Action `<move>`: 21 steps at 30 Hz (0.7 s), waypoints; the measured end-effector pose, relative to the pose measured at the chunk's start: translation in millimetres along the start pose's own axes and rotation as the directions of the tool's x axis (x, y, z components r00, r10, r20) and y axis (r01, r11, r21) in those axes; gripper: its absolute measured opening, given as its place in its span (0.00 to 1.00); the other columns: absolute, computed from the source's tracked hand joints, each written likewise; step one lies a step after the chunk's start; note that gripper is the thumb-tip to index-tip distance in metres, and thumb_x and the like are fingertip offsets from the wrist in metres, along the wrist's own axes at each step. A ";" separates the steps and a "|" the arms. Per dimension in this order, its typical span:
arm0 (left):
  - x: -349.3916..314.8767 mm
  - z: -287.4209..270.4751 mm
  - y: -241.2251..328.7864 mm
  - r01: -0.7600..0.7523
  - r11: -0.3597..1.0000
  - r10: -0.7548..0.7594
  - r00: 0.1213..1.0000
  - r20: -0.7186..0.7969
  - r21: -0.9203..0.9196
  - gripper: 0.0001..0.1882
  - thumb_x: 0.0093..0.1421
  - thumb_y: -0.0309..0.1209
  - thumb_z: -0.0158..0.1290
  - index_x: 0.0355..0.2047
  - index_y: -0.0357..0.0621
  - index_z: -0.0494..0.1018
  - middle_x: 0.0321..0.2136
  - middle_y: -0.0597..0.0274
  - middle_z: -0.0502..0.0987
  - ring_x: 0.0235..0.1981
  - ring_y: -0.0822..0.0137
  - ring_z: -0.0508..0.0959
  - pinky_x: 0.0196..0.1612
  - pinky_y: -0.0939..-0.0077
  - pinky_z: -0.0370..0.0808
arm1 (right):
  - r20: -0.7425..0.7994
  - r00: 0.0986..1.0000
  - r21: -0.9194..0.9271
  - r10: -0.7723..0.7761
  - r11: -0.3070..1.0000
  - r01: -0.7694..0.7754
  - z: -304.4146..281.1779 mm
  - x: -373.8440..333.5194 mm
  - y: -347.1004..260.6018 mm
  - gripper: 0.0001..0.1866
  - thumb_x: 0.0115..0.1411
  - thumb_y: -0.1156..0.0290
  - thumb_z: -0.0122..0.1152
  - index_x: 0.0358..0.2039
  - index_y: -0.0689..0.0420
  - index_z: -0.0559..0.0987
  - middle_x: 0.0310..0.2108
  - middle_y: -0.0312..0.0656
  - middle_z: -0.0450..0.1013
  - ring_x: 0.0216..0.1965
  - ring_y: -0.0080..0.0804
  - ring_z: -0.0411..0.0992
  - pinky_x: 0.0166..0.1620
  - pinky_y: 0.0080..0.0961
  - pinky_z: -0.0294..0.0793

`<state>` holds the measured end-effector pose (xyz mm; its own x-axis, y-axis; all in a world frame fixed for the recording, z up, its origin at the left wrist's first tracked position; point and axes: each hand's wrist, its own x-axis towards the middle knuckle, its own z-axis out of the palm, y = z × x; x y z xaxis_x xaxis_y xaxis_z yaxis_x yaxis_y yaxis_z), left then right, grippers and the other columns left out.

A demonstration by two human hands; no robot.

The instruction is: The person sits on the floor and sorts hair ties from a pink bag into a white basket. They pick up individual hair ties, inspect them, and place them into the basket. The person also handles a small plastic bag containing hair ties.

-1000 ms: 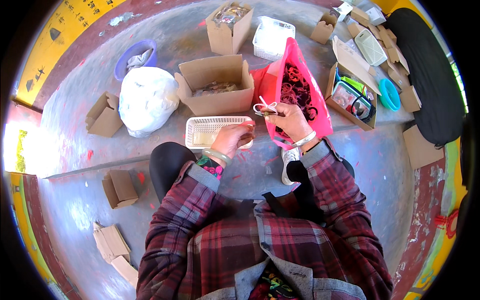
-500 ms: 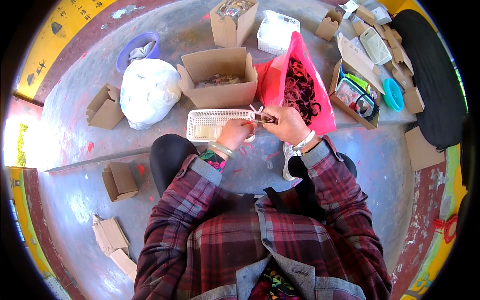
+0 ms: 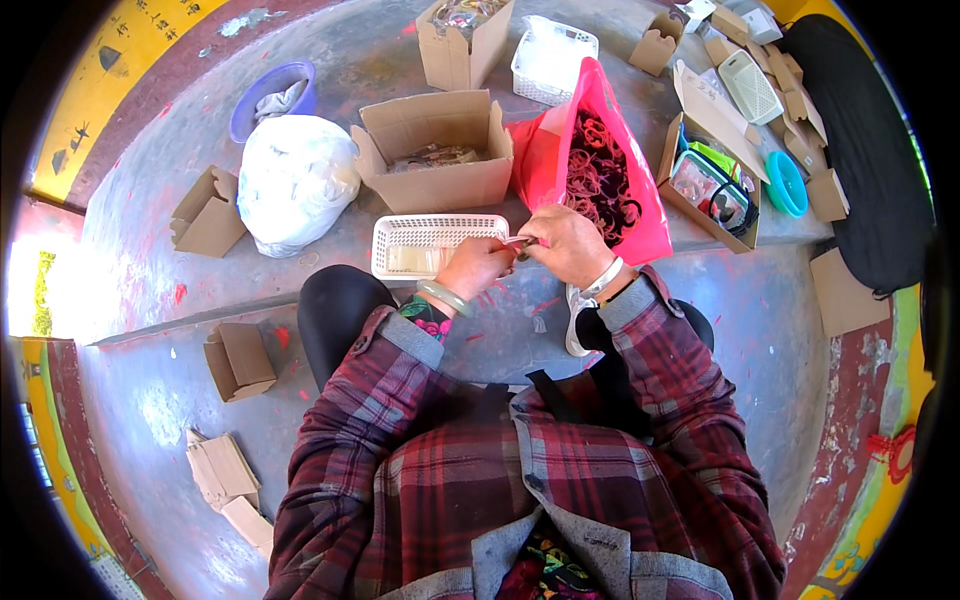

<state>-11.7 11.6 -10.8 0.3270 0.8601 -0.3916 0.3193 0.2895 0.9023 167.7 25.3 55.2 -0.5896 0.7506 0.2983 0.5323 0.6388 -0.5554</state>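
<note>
My left hand (image 3: 474, 264) and my right hand (image 3: 572, 244) meet over the right end of a white plastic basket (image 3: 440, 230), both closed in a pinch. Between the fingertips runs a thin pinkish band (image 3: 519, 241); a small dark bit beside it is partly hidden by my right fingers. Pale flat pieces (image 3: 415, 260) lie in the basket. Just beyond my right hand stands an open bright pink bag (image 3: 655, 220), full of tangled pink, red and dark loops (image 3: 598, 180).
Behind the basket is an open cardboard box (image 3: 435, 190) of small packets. A stuffed white plastic bag (image 3: 298, 185) and a purple basin (image 3: 243, 118) stand left. Farther right are a carton of mixed items (image 3: 672, 190) and a turquoise basket (image 3: 787, 185). A step edge crosses the floor.
My fingers have drawn closer together around the band. The loose pale ends that stuck up between my hands no longer show. The view has shifted slightly.
</note>
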 end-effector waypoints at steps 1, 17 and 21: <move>0.4 0.7 -0.6 0.021 0.997 -0.020 1.000 0.014 -0.078 0.13 0.58 0.30 0.48 0.37 0.30 0.74 0.31 0.58 0.77 0.30 0.73 0.76 0.36 0.81 0.73 | -0.016 1.000 -0.008 0.000 1.000 0.000 2.8 -1.0 0.7 0.06 0.44 0.75 0.57 0.26 0.59 0.76 0.24 0.45 0.71 0.31 0.44 0.69 0.35 0.35 0.68; -10.2 4.1 10.2 0.112 0.827 -0.026 0.987 0.161 -0.551 0.15 0.62 0.34 0.43 0.43 0.37 0.70 0.38 0.58 0.75 0.37 0.67 0.76 0.38 0.70 0.77 | -0.089 0.995 -0.050 0.047 0.997 -0.052 6.7 -2.4 8.1 0.08 0.46 0.70 0.58 0.23 0.61 0.80 0.42 0.53 0.70 0.46 0.49 0.67 0.49 0.37 0.66; -15.3 3.3 16.4 0.109 0.823 -0.012 0.984 0.175 -0.558 0.16 0.62 0.36 0.42 0.44 0.39 0.70 0.38 0.60 0.75 0.38 0.69 0.76 0.39 0.71 0.77 | 0.014 0.996 -0.017 0.085 0.996 -0.084 9.9 -5.6 17.0 0.09 0.47 0.69 0.57 0.24 0.60 0.80 0.44 0.55 0.70 0.49 0.49 0.65 0.52 0.36 0.64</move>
<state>-8.5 1.8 9.4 0.4740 0.7698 -0.4275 -0.1981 0.5663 0.8000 174.1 30.3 36.5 -0.5506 0.7997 0.2396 0.5905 0.5760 -0.5653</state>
